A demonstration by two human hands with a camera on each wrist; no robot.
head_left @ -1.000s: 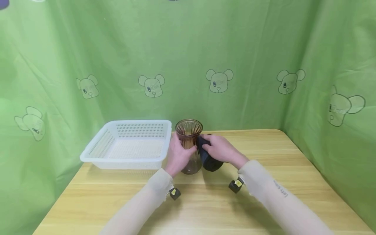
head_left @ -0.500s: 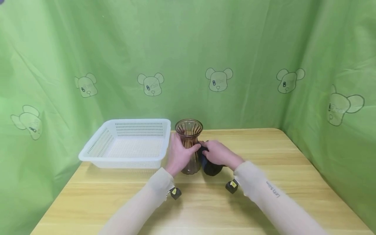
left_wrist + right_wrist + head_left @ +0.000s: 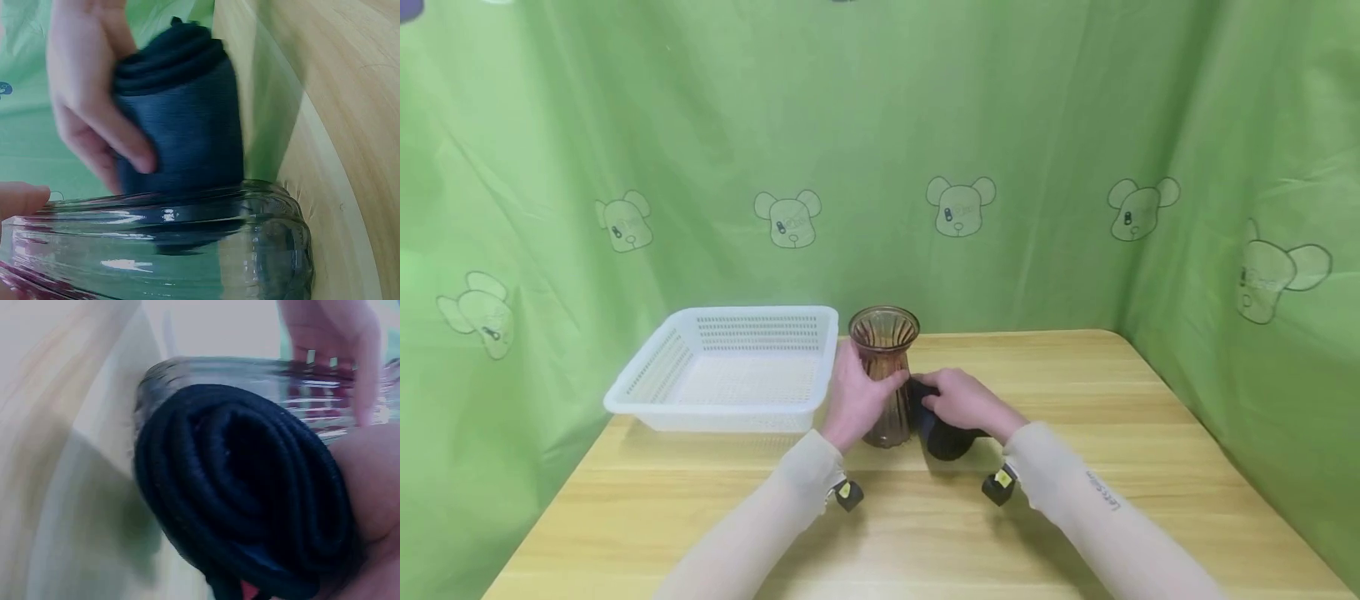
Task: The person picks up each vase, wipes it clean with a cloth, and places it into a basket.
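Observation:
In the head view a fluted, amber-tinted glass vase (image 3: 887,362) stands upright near the table's middle. My left hand (image 3: 856,396) grips its narrow neck from the left, thumb across the front. To its right, my right hand (image 3: 962,400) holds a dark navy rolled cloth (image 3: 946,437) from above, tilted close beside the vase. The left wrist view shows the cloth roll (image 3: 187,131) overlapping the side of the clear lower glass (image 3: 156,265). Its coiled end (image 3: 237,487) fills the right wrist view, with a small red patch at its lower edge.
A white perforated plastic basket (image 3: 722,421) stands on the left of the wooden table (image 3: 917,533), close to the vase. Green curtain (image 3: 880,125) with bear faces hangs behind and at both sides.
My right hand and the rolled cloth have moved down alongside the vase, slightly nearer to me. The left hand and the vase stay almost in place.

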